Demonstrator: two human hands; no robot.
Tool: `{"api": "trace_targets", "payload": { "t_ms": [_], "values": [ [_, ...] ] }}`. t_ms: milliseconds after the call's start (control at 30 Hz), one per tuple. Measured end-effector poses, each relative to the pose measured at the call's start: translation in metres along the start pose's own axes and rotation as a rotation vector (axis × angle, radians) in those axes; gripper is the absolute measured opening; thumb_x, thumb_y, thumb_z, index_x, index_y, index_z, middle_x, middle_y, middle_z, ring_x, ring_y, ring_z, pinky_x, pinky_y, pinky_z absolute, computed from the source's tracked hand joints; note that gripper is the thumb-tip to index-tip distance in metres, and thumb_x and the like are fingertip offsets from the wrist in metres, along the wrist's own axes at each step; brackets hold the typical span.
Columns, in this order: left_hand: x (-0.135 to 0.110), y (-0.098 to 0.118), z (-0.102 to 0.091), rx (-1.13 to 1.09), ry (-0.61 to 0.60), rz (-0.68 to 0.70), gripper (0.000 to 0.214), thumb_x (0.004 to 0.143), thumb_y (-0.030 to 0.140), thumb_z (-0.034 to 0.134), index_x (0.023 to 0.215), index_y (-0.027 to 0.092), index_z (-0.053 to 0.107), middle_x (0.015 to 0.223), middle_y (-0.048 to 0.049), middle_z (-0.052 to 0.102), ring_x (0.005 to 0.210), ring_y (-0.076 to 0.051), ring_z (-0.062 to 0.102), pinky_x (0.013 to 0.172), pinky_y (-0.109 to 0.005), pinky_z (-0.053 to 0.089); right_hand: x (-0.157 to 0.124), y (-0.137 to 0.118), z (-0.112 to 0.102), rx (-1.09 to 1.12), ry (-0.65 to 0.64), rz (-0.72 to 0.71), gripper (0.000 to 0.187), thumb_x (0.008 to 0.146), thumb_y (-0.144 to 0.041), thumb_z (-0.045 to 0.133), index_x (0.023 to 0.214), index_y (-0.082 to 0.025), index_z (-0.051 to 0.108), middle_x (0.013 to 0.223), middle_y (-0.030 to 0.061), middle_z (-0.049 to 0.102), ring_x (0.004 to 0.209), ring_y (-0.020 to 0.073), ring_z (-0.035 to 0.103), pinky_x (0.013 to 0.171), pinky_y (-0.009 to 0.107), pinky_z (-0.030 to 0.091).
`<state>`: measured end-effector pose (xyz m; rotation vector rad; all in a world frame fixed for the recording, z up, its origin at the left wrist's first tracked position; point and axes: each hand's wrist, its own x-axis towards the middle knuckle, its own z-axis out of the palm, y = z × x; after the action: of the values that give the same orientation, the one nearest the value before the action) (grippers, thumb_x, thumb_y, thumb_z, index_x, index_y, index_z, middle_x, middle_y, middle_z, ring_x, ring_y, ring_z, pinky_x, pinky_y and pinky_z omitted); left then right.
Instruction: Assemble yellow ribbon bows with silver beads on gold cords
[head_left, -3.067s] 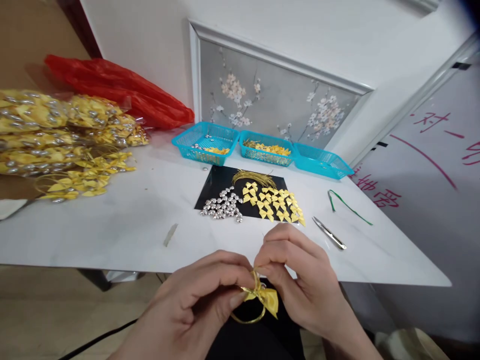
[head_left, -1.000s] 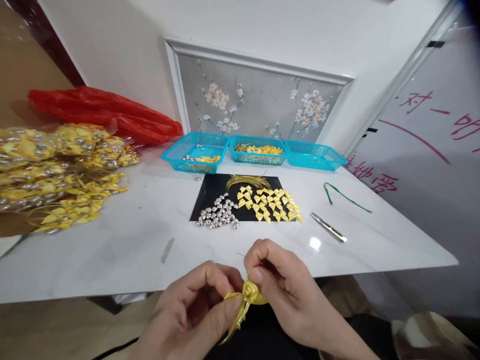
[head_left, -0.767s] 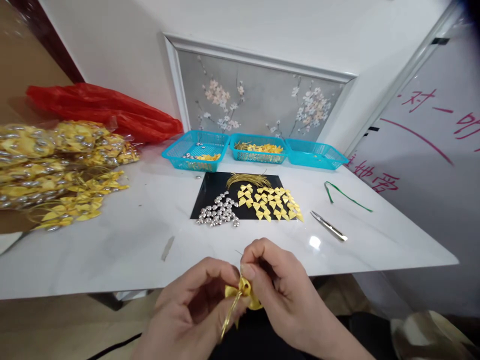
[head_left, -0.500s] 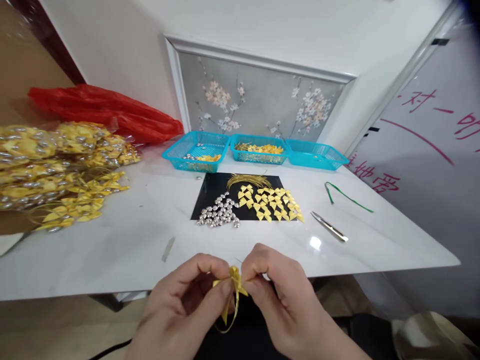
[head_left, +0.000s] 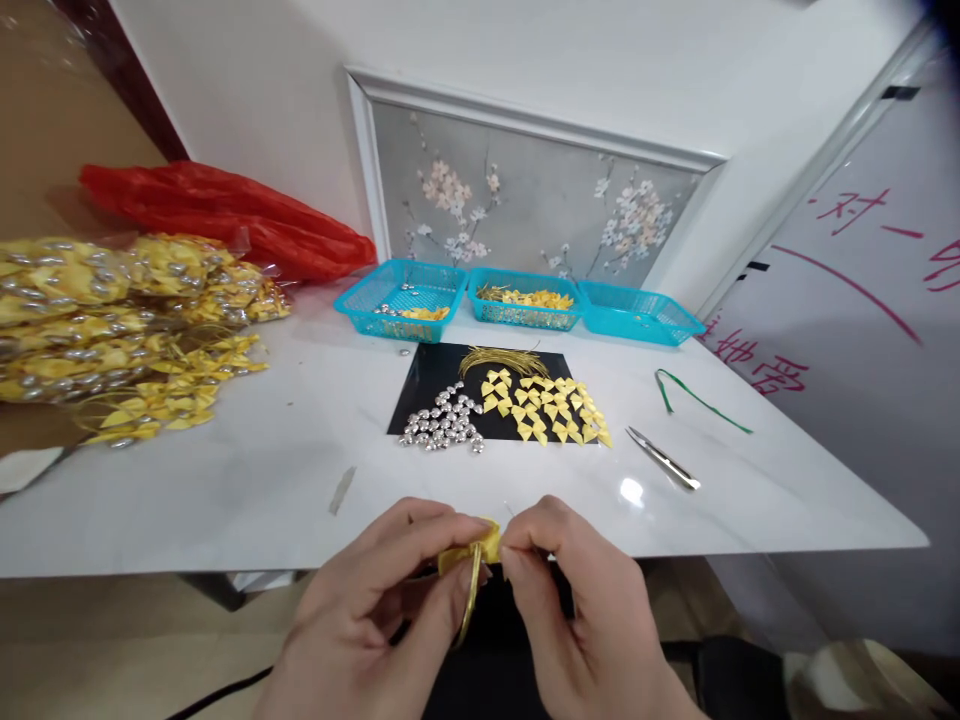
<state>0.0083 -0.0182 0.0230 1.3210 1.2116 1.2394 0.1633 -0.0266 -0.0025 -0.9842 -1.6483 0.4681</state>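
Bow (head_left: pixel 491 543) of yellow ribbon is sitting between the hands, near the tabletop (head_left: pixel 225 500) edge. Left hand (head_left: pixel 382 610) is pinching it in a close grip, gold cord loop (head_left: pixel 472 595) hanging past the thumb. Right hand (head_left: pixel 589 600) is pressing fingertips together at its right edge; cannot tell whether they are holding anything. Cord is apparently being secured; next move likely calling for a steady left pinch, small right-hand pull. Beyond, silver beads (head_left: pixel 448 425) and small bows (head_left: pixel 556 409) are lying mostly on black mat (head_left: pixel 421 383); blue baskets (head_left: pixel 637 327) standing behind.

Shiny yellow ribbon bow (head_left: pixel 490 542) is pointing toward three o'clock, no longer flaring toward five; gold metallic-cord loop (head_left: pixel 473 590) is hanging narrower than before.
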Motion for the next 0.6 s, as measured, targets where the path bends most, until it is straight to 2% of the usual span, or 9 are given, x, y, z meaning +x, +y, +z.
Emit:
{"api": "trace_targets", "payload": {
  "t_ms": [167,267,333,400,467,600],
  "values": [
    [0.000,-0.003,0.001,-0.036,0.143,-0.171,0.019,0.068,0.033,0.087,0.084,0.029,0.078,0.084,-0.0001,0.076,0.076,-0.019,0.070,0.067,-0.020,0.059,-0.012,-0.005,0.018,-0.183,0.129,-0.121,0.023,0.094,-0.002,0.053,0.094,-0.024,0.055,0.076,0.0015,0.061,0.063,0.0151,0.057,0.056,0.026,0.047],
    [0.000,-0.004,0.001,-0.047,0.138,-0.143,0.014,0.071,0.034,0.085,0.079,0.028,0.076,0.082,0.0009,0.075,0.072,-0.018,0.069,0.064,-0.020,0.058,-0.015,-0.005,0.029,-0.210,0.177,-0.185,0.026,0.091,0.001,0.055,0.093,-0.025,0.055,0.072,0.0005,0.062,0.056,0.0137,0.053,0.051,0.025,0.046],
    [0.000,-0.004,0.001,0.014,0.118,-0.042,0.005,0.075,0.030,0.080,0.073,0.029,0.075,0.080,0.0011,0.074,0.070,-0.018,0.068,0.062,-0.021,0.056,-0.014,-0.006,0.031,-0.200,0.203,-0.208,0.025,0.091,0.000,0.056,0.091,-0.025,0.055,0.069,-0.0003,0.061,0.054,0.0129,0.052,0.050,0.025,0.046],
    [-0.001,-0.004,0.002,0.113,0.113,0.111,0.011,0.079,0.024,0.075,0.070,0.030,0.077,0.081,0.0003,0.074,0.072,-0.019,0.068,0.064,-0.022,0.056,-0.011,-0.009,0.029,-0.183,0.206,-0.170,0.025,0.091,0.000,0.057,0.090,-0.025,0.055,0.070,-0.0007,0.061,0.055,0.0125,0.053,0.051,0.024,0.047],
    [-0.002,-0.003,0.003,0.178,0.121,0.207,0.016,0.080,0.021,0.072,0.071,0.031,0.080,0.085,-0.0014,0.075,0.077,-0.021,0.070,0.066,-0.024,0.056,-0.008,-0.013,0.022,-0.165,0.174,-0.078,0.024,0.092,-0.001,0.056,0.087,-0.025,0.055,0.071,-0.0012,0.061,0.058,0.0121,0.055,0.055,0.024,0.048],
    [-0.005,-0.002,0.003,0.147,0.114,0.157,0.016,0.078,0.021,0.074,0.074,0.032,0.083,0.088,-0.0035,0.077,0.081,-0.024,0.072,0.059,-0.024,0.056,-0.005,-0.017,0.010,-0.028,0.115,0.075,0.019,0.097,-0.008,0.055,0.089,-0.024,0.064,0.073,-0.0005,0.060,0.059,0.0124,0.056,0.056,0.023,0.050]
  ]
}}
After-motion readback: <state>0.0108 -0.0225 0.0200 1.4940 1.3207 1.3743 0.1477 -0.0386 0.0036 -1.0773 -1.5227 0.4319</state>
